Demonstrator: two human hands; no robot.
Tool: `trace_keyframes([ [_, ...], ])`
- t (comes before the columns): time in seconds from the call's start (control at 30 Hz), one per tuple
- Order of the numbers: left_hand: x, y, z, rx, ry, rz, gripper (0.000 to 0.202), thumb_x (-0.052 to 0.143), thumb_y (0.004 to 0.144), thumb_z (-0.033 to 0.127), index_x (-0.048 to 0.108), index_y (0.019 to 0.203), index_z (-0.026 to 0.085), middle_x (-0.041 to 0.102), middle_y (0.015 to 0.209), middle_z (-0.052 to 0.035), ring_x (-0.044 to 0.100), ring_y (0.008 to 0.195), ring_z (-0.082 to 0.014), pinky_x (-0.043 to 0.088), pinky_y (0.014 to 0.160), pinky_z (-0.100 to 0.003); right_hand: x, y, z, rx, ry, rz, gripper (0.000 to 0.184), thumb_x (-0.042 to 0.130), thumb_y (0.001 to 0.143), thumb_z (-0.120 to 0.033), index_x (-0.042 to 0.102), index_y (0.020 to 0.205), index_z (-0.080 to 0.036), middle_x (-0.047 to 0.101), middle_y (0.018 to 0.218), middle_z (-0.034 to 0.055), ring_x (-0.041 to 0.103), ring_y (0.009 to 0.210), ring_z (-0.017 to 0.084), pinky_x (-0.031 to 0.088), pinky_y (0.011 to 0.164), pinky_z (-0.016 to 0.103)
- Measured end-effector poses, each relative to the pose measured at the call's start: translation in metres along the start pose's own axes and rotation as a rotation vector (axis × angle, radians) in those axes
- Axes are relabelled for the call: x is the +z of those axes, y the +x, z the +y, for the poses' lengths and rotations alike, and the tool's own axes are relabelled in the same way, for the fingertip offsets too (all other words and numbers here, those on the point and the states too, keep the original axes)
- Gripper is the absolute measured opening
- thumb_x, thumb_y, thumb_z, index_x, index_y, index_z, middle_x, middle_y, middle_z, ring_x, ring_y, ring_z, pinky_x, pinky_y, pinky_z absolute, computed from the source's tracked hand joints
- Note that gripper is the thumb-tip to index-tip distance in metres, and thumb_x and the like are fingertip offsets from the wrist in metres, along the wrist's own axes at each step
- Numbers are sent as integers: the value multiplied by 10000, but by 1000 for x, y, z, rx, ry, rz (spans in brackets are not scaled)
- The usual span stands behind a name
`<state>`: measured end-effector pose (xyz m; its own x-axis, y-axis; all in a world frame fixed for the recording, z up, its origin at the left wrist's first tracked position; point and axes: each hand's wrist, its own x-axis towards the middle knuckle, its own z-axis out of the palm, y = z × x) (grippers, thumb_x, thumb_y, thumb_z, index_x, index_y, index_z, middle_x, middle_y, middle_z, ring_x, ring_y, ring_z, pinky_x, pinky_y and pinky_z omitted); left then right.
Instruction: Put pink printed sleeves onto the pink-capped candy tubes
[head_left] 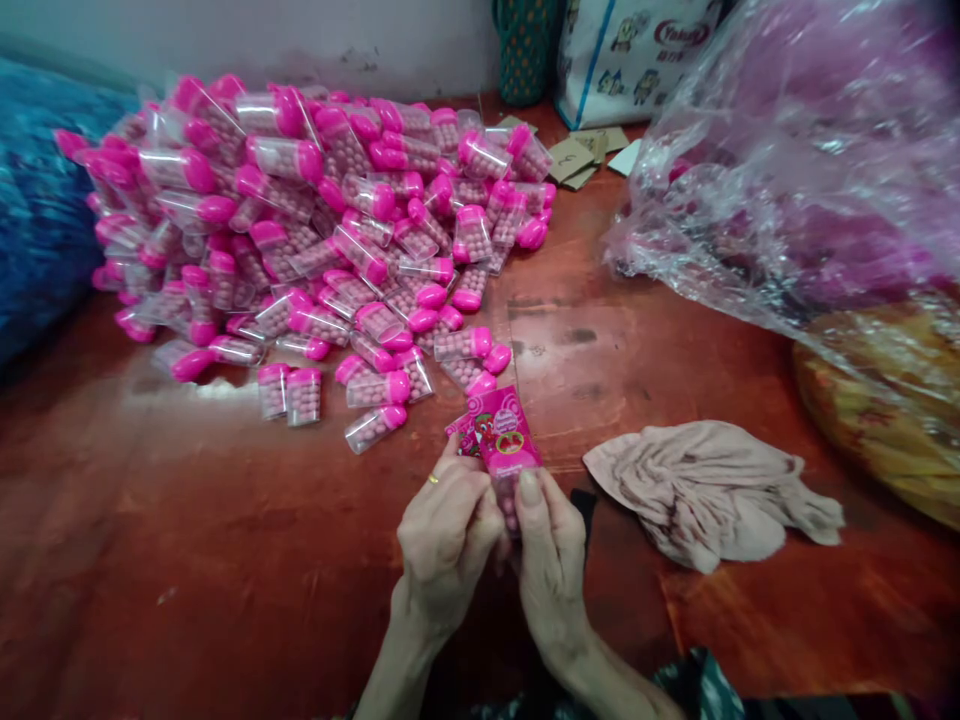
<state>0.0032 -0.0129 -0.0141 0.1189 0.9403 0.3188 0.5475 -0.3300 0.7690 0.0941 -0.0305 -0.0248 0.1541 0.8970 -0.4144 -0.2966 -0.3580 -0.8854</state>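
Between my hands is a small clear candy container (pixel 508 505) of pink balls, with a pink printed label (pixel 504 432) around or over its far end. My right hand (pixel 553 545) is closed on it, the thumb lying along its near part. My left hand (pixel 448 530), with a ring on one finger, is curled against its left side. More pink printed labels (pixel 463 436) stick out beyond the left fist and appear held in it; their number is hidden. Just past the hands lies a large heap of similar pink-capped candy containers (pixel 337 230).
A crumpled beige cloth (pixel 705 490) lies right of my hands on the reddish-brown surface (pixel 225 560). Clear plastic bags (pixel 795 170) sit at right above a yellow round item (pixel 885 390). Cardboard pieces (pixel 574 160), a white printed bag (pixel 637 60) and a blue bag (pixel 45 210) stand around.
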Motion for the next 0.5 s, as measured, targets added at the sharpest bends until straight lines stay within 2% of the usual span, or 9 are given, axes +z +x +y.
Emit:
trace_keyframes([
  [0.07,1,-3,2,9,-27,11,183,488,753,6,564,713,168,547,607,20,556,671,-134,375,953,-426,-1,1,2,-29,-44,48,300,477,840,-455,476,681,-200,465,568,-40,425,485,92,354,437,198],
  [0.13,3,-7,2,-55,-97,34,174,503,761,32,592,735,178,603,666,12,583,729,-145,368,964,-407,-3,3,4,-38,-50,60,282,467,850,-445,487,707,-202,480,585,-37,431,505,96,355,464,204],
  [0.2,5,-12,1,-242,-217,124,164,502,794,91,623,750,193,655,752,-1,605,819,-163,379,955,-375,-3,4,5,-22,-25,16,290,429,874,-438,481,711,-203,456,552,-51,404,471,87,333,449,200],
  [0.27,6,-16,0,-476,-407,233,147,505,819,179,648,843,203,680,858,-23,613,881,-183,429,893,-342,-3,4,6,18,5,-44,316,389,892,-443,475,706,-202,432,523,-61,383,444,80,311,429,195],
  [0.3,7,-17,0,-576,-516,232,159,529,809,218,648,914,201,682,904,-37,618,882,-192,457,848,-325,-3,3,6,37,6,-68,327,373,897,-448,483,715,-199,439,529,-58,396,452,83,317,434,194],
  [0.33,7,-18,0,-652,-618,180,209,567,785,242,640,975,194,683,932,-50,625,865,-196,477,806,-308,-3,2,6,45,-9,-82,332,361,900,-451,499,737,-197,464,554,-48,425,480,90,336,453,196],
  [0.4,8,-18,2,-747,-744,39,297,640,727,236,635,1018,175,688,921,-56,637,806,-184,493,754,-273,-3,0,3,7,-91,-93,334,342,906,-446,540,817,-193,531,646,-14,491,579,116,386,531,215],
  [0.43,8,-18,3,-773,-761,7,292,655,714,218,644,1001,170,692,897,-49,639,788,-173,492,747,-255,-3,0,1,-30,-151,-117,333,332,912,-431,556,855,-192,554,694,2,511,627,131,402,573,229],
  [0.5,10,-17,5,-785,-763,66,216,636,740,203,656,952,172,692,865,-31,634,788,-152,482,748,-224,-6,-1,-4,-130,-308,-175,324,333,918,-388,583,864,-189,570,749,24,523,681,153,411,632,255],
])
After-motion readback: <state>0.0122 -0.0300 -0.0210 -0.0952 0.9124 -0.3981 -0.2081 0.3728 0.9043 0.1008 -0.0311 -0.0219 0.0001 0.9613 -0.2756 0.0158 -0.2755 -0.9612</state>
